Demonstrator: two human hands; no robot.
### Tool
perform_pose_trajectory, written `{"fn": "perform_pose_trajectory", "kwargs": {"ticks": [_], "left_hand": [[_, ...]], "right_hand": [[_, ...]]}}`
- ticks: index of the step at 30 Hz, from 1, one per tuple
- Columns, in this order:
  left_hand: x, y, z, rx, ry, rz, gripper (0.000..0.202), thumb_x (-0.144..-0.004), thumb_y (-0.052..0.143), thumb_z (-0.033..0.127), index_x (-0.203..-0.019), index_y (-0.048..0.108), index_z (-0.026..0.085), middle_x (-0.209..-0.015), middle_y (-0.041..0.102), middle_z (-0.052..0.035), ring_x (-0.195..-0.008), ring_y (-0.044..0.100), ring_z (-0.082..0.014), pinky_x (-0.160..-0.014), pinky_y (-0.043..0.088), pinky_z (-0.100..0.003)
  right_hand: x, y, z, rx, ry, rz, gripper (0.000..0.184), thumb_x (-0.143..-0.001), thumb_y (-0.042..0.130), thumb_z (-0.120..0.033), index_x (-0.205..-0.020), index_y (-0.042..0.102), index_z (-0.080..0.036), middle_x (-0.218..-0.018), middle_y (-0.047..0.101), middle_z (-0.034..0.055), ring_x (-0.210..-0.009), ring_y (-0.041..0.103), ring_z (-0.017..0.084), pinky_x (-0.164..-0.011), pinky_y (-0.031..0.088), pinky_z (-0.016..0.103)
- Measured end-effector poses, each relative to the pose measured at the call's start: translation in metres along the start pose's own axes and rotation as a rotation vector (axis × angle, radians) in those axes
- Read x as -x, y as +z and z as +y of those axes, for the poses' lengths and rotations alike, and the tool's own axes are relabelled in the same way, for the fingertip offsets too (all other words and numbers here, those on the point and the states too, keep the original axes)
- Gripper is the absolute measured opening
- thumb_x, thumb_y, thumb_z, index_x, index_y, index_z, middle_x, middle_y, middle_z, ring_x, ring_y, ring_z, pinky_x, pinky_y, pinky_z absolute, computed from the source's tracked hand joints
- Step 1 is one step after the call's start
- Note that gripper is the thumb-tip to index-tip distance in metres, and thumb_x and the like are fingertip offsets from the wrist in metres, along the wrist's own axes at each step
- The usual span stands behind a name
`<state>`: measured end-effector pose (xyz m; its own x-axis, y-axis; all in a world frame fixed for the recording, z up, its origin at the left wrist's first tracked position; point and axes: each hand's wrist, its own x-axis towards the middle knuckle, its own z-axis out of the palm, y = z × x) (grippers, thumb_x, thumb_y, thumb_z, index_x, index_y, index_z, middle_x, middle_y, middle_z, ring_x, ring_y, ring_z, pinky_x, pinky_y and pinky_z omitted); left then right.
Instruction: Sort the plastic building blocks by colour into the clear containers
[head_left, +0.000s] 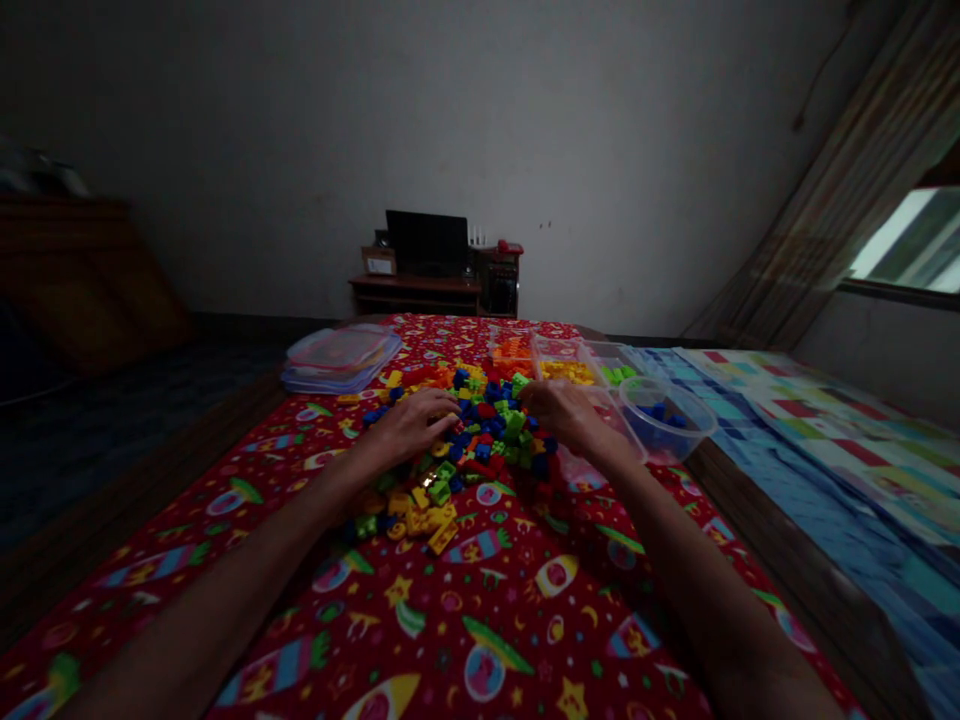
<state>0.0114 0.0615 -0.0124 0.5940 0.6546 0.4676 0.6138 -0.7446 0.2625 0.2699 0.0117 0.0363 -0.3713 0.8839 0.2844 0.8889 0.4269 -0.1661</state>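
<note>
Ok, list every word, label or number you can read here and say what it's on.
None can be read.
Red cloth: only rockets, stars and planets, no words.
Small box on the far desk: a pale patch, maybe a label, too small and blurred to read.
Bricks and clear tubs: no legible marks.

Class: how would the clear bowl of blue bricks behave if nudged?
The bowl looks thin plastic and holds few blue bricks, so probably light. Wide and low, it would likely slide rather than tip, though the cloth may bunch.
</note>
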Motion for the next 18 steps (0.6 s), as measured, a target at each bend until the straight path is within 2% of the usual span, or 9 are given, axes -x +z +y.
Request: {"fn": "perform_pose_trajectory", "kwargs": {"ticks": [4,8,13,18], "left_hand": [[-0.001,-0.008,0.003,0.019,-0.045,0.033,0.029,-0.086,0.048,0.035,-0.093,0.071,0.018,-0.104,0.070,-0.0093,-0.101,0.062,-0.0227,-0.094,0.047,-0.038],[0.000,-0.004,0.003,0.040,-0.013,-0.071,0.028,-0.086,0.050,0.034,-0.095,0.070,0.018,-0.106,0.069,-0.0089,-0.102,0.061,-0.0221,-0.094,0.047,-0.036],[0.002,0.004,-0.004,0.001,0.002,-0.127,0.024,-0.086,0.050,0.026,-0.097,0.070,0.017,-0.107,0.068,-0.0099,-0.104,0.060,-0.0227,-0.095,0.044,-0.037],[0.003,0.003,-0.002,-0.044,-0.009,-0.139,0.020,-0.085,0.051,0.020,-0.094,0.069,0.018,-0.100,0.068,-0.0070,-0.097,0.060,-0.0195,-0.091,0.045,-0.032]], "right_hand": [[0.000,0.022,0.001,0.073,-0.078,-0.019,0.021,-0.082,0.051,-0.012,-0.096,0.067,-0.014,-0.081,0.064,0.0072,-0.067,0.050,0.013,-0.060,0.031,0.024],[0.003,0.033,-0.001,0.065,-0.118,-0.074,0.021,-0.082,0.053,-0.012,-0.098,0.067,-0.013,-0.079,0.062,0.0062,-0.069,0.049,0.013,-0.061,0.030,0.024],[0.001,0.021,-0.004,-0.114,-0.106,-0.035,0.020,-0.080,0.056,-0.011,-0.097,0.066,-0.013,-0.078,0.060,0.0033,-0.066,0.046,0.010,-0.061,0.030,0.023],[-0.002,0.011,0.000,-0.270,-0.074,-0.051,0.009,-0.080,0.056,-0.013,-0.086,0.064,-0.013,-0.070,0.056,-0.0004,-0.060,0.043,0.008,-0.056,0.027,0.022]]}}
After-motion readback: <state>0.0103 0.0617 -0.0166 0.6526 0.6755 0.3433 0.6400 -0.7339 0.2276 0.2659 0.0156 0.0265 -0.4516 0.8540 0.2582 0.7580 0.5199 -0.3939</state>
